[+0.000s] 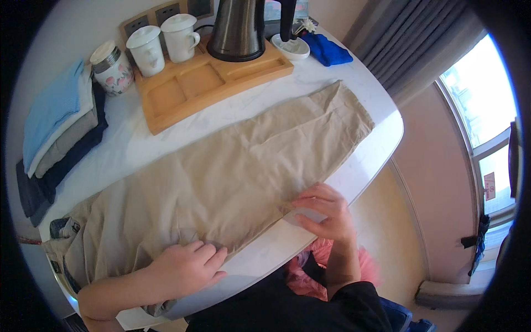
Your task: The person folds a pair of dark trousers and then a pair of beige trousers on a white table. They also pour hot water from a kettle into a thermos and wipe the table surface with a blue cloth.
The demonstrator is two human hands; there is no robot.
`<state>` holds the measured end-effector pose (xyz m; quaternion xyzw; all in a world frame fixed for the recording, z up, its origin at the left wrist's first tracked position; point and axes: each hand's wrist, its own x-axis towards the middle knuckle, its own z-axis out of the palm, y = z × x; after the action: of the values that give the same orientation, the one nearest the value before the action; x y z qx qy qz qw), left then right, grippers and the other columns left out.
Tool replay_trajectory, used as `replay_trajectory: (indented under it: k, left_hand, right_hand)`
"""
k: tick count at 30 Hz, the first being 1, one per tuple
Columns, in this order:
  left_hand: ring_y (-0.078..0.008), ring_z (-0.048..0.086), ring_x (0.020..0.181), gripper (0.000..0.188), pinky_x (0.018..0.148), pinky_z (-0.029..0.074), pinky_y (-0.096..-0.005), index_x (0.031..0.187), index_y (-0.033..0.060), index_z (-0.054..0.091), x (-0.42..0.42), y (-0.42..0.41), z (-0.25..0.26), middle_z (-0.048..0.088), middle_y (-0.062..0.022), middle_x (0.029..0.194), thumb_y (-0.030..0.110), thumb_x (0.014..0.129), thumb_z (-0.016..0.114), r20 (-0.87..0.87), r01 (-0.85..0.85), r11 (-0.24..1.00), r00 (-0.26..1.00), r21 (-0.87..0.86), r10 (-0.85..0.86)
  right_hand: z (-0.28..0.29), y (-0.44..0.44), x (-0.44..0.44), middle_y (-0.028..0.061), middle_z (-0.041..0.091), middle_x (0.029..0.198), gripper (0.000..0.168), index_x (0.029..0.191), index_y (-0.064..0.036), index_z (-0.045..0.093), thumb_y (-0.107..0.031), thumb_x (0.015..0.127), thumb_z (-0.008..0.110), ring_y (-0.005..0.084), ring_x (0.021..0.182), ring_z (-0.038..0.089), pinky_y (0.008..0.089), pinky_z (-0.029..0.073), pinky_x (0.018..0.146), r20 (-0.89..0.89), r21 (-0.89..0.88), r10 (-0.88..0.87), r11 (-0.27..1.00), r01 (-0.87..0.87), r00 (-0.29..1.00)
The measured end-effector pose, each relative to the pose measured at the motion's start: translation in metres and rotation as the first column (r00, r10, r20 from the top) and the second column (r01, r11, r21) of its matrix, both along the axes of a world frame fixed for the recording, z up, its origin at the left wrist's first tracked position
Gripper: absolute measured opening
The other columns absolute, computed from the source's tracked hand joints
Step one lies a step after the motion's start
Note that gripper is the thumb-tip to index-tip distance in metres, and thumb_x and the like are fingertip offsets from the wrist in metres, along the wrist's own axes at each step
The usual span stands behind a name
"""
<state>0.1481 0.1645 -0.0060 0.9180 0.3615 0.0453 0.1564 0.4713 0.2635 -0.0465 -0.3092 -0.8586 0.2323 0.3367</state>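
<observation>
A pair of beige trousers lies stretched slantwise over a white marbled table, the legs laid together. Their waistband end is at the lower left and the leg hems point to the upper right. Flat against the near edge of the cloth rests my left hand, fingers slightly bent on the fabric and thumb apart over the bare tabletop. My right hand is farther along that same edge, its fingertips touching the cloth and its thumb held away from them. Shallow wrinkles run across the fabric between both hands.
A wooden tray at the back carries an electric kettle and lidded white cups. Beside it stand a floral jar and a stack of folded clothes. Blue cloth lies near a white dish. Grey curtains hang right.
</observation>
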Motion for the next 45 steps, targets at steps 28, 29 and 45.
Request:
replay_trajectory:
  k: [28,29,45]
  left_hand:
    - [-0.0423,0.047,0.129,0.055,0.099,0.039,-0.0591,0.12,0.0161,0.065,-0.103,-0.002,-0.028,0.053,-0.0167,0.136,0.046,0.074,0.073,-0.078,-0.214,0.974,0.972,0.071,0.22]
    - [-0.0399,0.049,0.127,0.053,0.098,0.041,-0.055,0.119,0.014,0.065,-0.091,0.014,-0.032,0.055,-0.0163,0.134,0.041,0.075,0.073,-0.06,-0.182,0.97,0.979,0.161,0.194]
    - [-0.0475,0.027,0.142,0.075,0.112,0.025,-0.0593,0.144,0.0245,0.052,0.049,0.123,-0.034,0.025,-0.0283,0.157,0.059,0.079,0.068,0.022,-0.196,0.98,0.98,0.026,0.195]
  right_hand:
    - [-0.012,0.007,0.0,0.0174,0.056,0.132,0.048,0.123,-0.006,0.063,-0.02,0.079,0.076,0.0359,0.114,0.056,0.0435,0.048,0.094,0.182,0.127,-0.422,0.906,0.404,0.888]
    - [-0.009,0.011,0.001,0.0179,0.054,0.135,0.05,0.126,-0.006,0.062,-0.022,0.08,0.075,0.0366,0.117,0.054,0.0441,0.047,0.096,0.231,0.134,-0.483,0.875,0.464,0.844]
    - [0.003,0.02,0.015,0.0223,0.034,0.154,0.073,0.139,-0.008,0.052,-0.042,0.079,0.075,0.0396,0.134,0.042,0.0472,0.037,0.108,0.441,0.02,-0.464,0.861,0.509,0.768]
